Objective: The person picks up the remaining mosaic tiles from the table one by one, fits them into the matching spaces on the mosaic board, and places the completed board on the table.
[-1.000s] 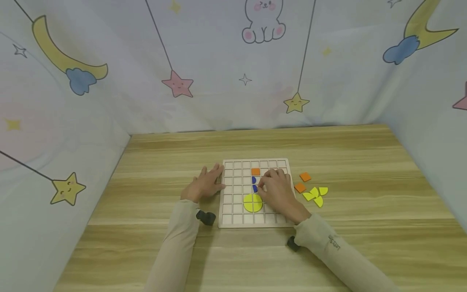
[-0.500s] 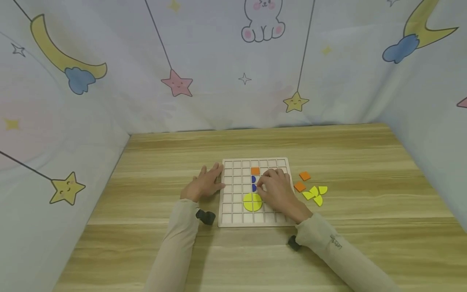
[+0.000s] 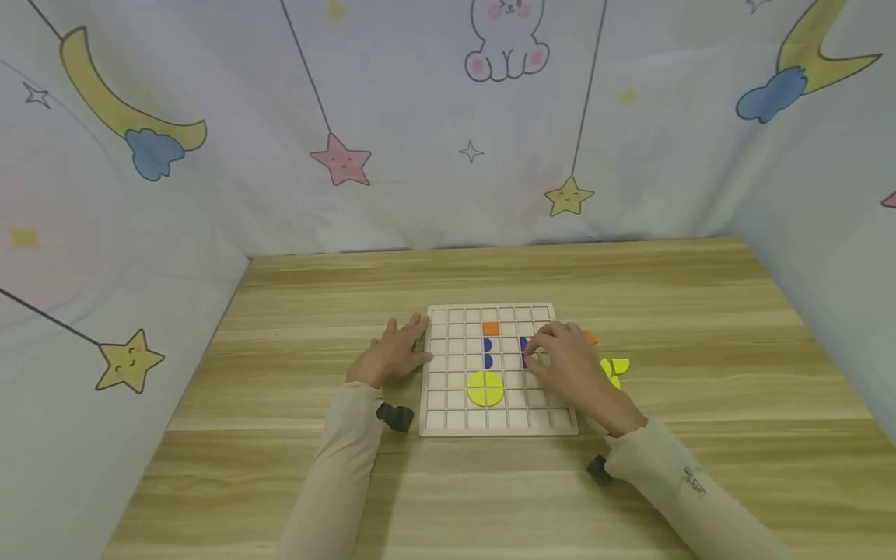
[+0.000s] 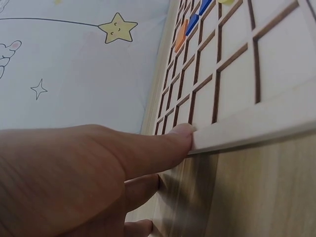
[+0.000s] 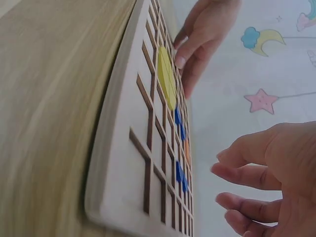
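Observation:
A pale wooden grid board (image 3: 455,420) lies on the table. My left hand (image 3: 393,351) rests at its left side with fingers spread; in the left wrist view the thumb (image 4: 160,153) touches the rim. Over the board's right part hovers my right hand (image 3: 570,369), thumb and forefinger tips beside a second pair of blue pieces (image 3: 523,343). The right wrist view shows its bent fingers (image 5: 247,173) with nothing seen between them. Two rounded blue pieces (image 3: 488,360) sit in a column left of it, between an orange square (image 3: 491,328) and a yellow disc of quarter pieces (image 3: 477,397).
Several yellow quarter pieces (image 3: 621,365) lie on the wooden table (image 3: 490,498) right of the board, partly behind my right hand. An orange piece (image 3: 591,337) shows past the knuckles. A printed cloth wall (image 3: 420,210) stands behind the table.
My right hand has moved right, from the left blue column to the right blue pair, which now shows. It now covers some loose pieces. The left hand has stayed put.

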### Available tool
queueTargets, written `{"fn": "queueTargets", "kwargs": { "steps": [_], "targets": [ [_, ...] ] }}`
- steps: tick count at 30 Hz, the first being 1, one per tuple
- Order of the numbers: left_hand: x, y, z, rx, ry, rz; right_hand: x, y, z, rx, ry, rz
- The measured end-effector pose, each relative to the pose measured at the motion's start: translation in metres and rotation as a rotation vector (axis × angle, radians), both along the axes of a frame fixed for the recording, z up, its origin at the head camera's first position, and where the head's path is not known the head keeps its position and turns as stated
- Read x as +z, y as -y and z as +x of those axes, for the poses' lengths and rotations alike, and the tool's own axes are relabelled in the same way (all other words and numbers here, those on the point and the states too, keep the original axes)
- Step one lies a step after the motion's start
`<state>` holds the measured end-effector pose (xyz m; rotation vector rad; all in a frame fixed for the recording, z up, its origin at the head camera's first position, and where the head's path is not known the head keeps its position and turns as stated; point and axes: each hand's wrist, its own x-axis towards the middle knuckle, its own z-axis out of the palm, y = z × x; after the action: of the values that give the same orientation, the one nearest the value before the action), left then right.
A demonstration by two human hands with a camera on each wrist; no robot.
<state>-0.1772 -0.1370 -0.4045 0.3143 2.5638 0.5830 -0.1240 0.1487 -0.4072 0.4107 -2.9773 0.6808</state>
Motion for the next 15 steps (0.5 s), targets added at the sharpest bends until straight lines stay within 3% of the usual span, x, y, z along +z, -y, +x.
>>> {"fn": "queueTargets", "kwargs": {
  "steps": [15],
  "targets": [
    [0.0, -0.001, 0.0, 0.007, 0.005, -0.002, 0.006, -0.064, 0.015, -0.056, 0.09, 0.113]
  ]
}}
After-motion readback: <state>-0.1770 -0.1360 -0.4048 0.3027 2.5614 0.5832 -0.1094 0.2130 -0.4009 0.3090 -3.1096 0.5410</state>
